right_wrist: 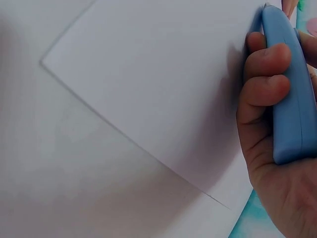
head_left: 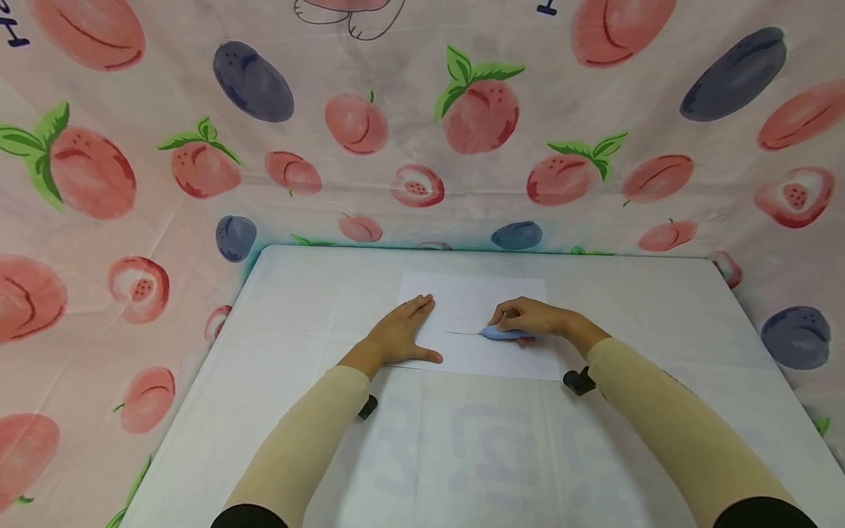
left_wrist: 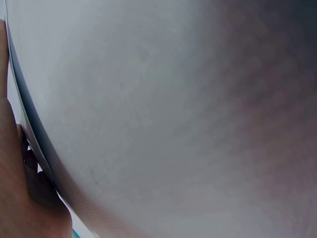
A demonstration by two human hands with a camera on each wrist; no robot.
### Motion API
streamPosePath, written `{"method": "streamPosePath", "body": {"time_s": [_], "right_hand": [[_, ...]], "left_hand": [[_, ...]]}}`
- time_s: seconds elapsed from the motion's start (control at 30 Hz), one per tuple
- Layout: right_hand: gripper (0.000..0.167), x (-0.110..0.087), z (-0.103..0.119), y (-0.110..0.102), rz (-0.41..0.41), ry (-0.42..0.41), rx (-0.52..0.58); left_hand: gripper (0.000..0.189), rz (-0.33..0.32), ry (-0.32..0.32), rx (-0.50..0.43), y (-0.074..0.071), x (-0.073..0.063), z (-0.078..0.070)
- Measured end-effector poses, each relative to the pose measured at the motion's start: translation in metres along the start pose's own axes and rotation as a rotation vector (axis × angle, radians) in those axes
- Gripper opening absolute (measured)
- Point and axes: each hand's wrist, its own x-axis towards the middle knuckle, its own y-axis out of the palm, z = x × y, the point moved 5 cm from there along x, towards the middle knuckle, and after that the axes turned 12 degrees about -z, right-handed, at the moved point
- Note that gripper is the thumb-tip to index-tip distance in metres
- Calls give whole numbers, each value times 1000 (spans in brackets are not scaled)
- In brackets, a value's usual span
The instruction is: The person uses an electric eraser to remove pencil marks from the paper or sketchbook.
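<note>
On the left part of a white sheet of paper (head_left: 475, 293) rests my left hand (head_left: 401, 334), fingers extended and thumb spread apart. My right hand (head_left: 535, 319) grips a blue utility knife (head_left: 505, 334) over the right half of the sheet. Its chunky handle tapers to a small tip, pointing left in the head view. A thin dark line runs left across the paper from that tip; whether it is cut or drawn I cannot tell. In the right wrist view, curled fingers (right_wrist: 265, 84) wrap the handle. Only the left hand's edge (left_wrist: 15, 173) shows in its wrist view.
The sheet lies on a table with a white cover (head_left: 462, 455). A cloth (head_left: 409, 66) printed with peaches hangs behind and beside it. A small black piece (head_left: 579, 381) sits by the right wrist, and another (head_left: 367, 407) by the left.
</note>
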Motion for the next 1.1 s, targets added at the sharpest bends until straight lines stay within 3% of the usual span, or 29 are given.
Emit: {"method": "streamPosePath", "body": {"time_s": [1.1], "right_hand": [[24, 2, 0, 2, 18, -4, 6]], "left_hand": [[119, 1, -17, 16, 2, 0, -1]]}}
